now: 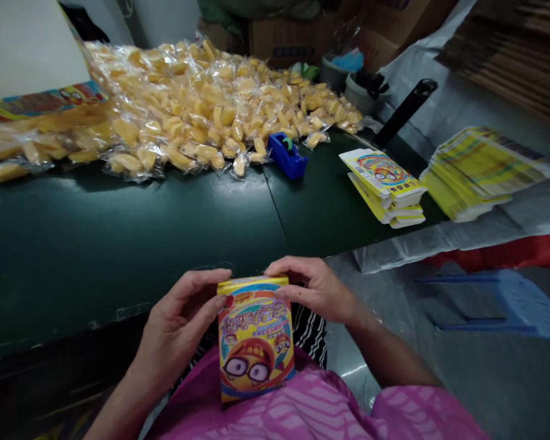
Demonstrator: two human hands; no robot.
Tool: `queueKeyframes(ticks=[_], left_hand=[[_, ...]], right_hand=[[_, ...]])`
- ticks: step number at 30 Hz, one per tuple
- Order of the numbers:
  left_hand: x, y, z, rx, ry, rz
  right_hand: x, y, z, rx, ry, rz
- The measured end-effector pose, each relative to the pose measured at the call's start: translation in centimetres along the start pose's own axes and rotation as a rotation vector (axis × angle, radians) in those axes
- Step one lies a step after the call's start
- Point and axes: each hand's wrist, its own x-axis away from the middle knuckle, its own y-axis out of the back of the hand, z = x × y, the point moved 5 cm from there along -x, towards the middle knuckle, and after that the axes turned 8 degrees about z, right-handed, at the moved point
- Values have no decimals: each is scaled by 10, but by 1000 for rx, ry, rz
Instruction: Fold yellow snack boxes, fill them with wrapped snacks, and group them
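Observation:
A small yellow printed box (256,342) with a cartoon face in glasses stands up against the person's front, near the table edge. My left hand (183,318) grips its upper left corner, thumb on the printed face and fingers behind the top. At the upper right corner my right hand (314,287) holds the same box, thumb on the front and fingers bent over the top edge. The backs of the box and the fingertips behind it are hidden.
Wrapped yellow pieces (201,110) are heaped across the back of the green table (119,244). A blue tape dispenser (288,157) sits before them. Flat yellow cartons (382,177) and a larger stack (476,171) lie right. A blue stool (527,305) stands below.

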Motion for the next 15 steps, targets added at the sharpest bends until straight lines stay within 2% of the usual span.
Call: queueKeyframes(ticks=[2, 4, 8, 11, 13, 15], left_hand=[[4, 2, 6, -31, 41, 12], [10, 2, 11, -48, 77, 15], [15, 4, 9, 55, 117, -69], [5, 5, 5, 175, 104, -150], [-7, 5, 5, 287, 92, -194], [-21, 4, 9, 383, 109, -206]], right_hand=[[8, -8, -11, -111, -27, -95], [14, -15, -12, -109, 6, -186], [13, -21, 4, -35, 84, -193], [3, -14, 9, -226, 58, -247], [-8, -14, 3, -412, 0, -242], [-24, -19, -7, -495, -50, -217]])
